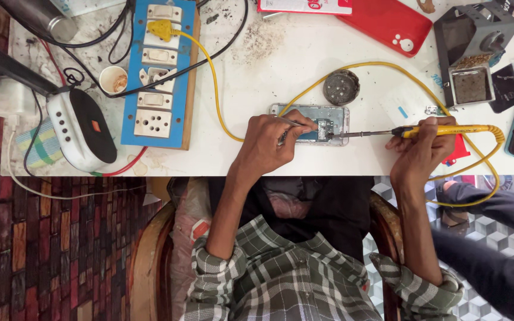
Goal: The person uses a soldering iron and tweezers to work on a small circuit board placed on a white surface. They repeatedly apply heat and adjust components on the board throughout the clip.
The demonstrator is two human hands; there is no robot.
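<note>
Near the front edge of the white bench [304,71] an opened phone [309,123] lies flat, its insides up. My guess is it sits that close so both forearms can brace on the edge. The left hand [267,142] rests on the phone's near side, fingers pinching thin tweezers [295,123] over the board. The right hand [419,147], just to the phone's right, is closed pen-fashion round a yellow soldering iron [435,129], whose tip reaches in sideways to meet the tweezers.
</note>
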